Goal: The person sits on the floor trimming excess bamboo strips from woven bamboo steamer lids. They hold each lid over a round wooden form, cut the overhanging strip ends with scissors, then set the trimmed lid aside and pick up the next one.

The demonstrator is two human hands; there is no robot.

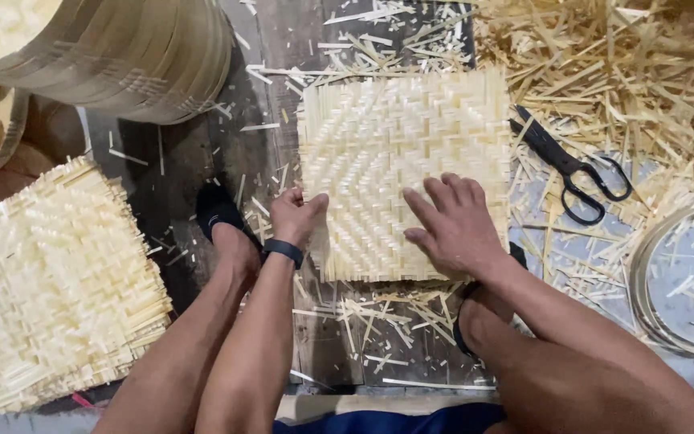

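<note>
Both hands — left hand (295,215) pinching, right hand (451,225) fingers spread flat — on the square woven bamboo mat (403,153).

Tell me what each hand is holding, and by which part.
The left hand pinches the left edge of the square pale woven bamboo mat. The right hand only presses flat on its lower right part, gripping nothing.
</note>
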